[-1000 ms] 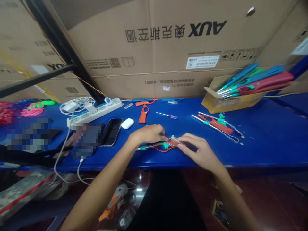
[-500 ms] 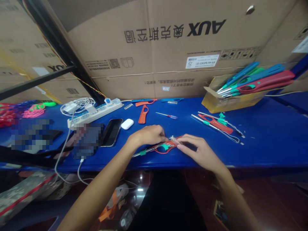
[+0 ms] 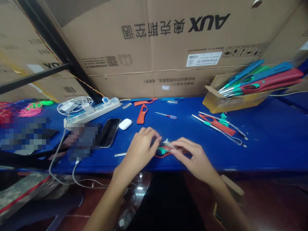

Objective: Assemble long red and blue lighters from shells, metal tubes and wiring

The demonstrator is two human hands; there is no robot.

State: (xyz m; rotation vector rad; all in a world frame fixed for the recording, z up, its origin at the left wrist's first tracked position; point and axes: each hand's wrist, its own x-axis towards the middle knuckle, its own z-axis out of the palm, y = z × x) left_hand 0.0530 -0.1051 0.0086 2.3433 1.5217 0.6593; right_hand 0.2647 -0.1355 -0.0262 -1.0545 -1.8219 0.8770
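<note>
My right hand pinches a small clear lighter fuel tank with a pale valve at its upper end. Below it on the blue table lies an opened lighter's orange handle half with a green trigger inside. My left hand is over the barrel side of this lighter, its fingers bent and thumb drawn near the fingertips, close to the tank's valve. Whatever its fingertips hold is too small to make out. The lighter's silver tube sticks out to the left beneath that hand.
Behind the hands lie a screwdriver, an orange handle shell and a blue shell. Lighter parts lie at right, near a carton of finished lighters. A phone, white earbud case and power strip are left.
My left hand has turned and now covers part of the lighter's barrel. The tank in my right hand has shifted slightly left. The view has moved a little.
</note>
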